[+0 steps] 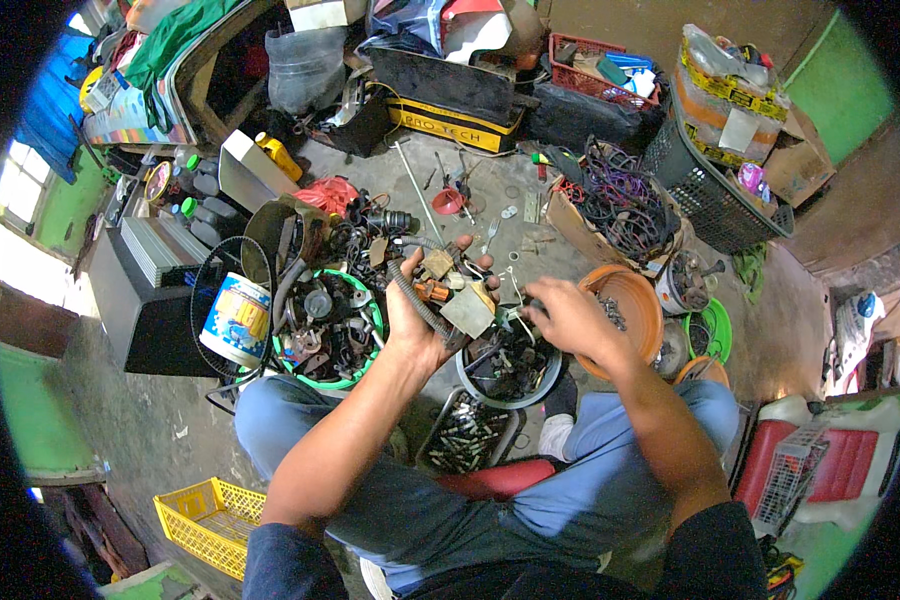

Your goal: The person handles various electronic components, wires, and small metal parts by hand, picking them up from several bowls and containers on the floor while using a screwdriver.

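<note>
My left hand (417, 325) is cupped, palm up, around a cluster of small electrical parts (467, 310). Among them are a pale square piece, a tan block, an orange connector (431, 290) and a grey corrugated tube (417, 303). Just right of the cluster, my right hand (572, 318) has its thumb and fingers drawn together near thin white wires (513, 285); what lies between its fingertips is too small to tell. Below both hands stands a grey round basin (552, 378) holding dark scraps.
A green-rimmed basket (378, 340) of dark parts stands left, an orange bowl (652, 312) right. Between my legs is a tray (515, 425) of small metal pieces. A red funnel (447, 201), a wire heap (620, 200) and a yellow crate (205, 520) lie around.
</note>
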A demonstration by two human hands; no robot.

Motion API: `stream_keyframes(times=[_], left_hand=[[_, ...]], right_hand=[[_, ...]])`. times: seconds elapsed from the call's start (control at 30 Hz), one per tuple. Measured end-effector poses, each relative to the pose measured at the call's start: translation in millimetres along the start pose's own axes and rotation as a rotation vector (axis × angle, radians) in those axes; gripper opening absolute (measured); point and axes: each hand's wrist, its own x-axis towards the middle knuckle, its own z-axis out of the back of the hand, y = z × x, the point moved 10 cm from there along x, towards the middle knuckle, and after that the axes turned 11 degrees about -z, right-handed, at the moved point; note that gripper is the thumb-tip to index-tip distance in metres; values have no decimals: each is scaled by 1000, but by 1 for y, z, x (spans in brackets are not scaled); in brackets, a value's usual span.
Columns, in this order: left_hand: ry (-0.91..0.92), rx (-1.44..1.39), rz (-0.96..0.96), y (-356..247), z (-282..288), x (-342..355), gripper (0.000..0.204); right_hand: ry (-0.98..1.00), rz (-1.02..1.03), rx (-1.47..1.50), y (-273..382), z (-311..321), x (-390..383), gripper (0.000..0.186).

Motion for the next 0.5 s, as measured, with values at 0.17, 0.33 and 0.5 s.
stream_keyframes(times=[0.17,0.33,0.5], left_hand=[[-30,35,-12,7,6,1,51],[-83,70,-15,14,17,2,52],[-89,89,-20,13,25,5,54]], right_hand=[[-211,81,212,30,58,1,21],[-316,179,352,59,83,-9,19],[-274,259,348,93,81,-15,24]])
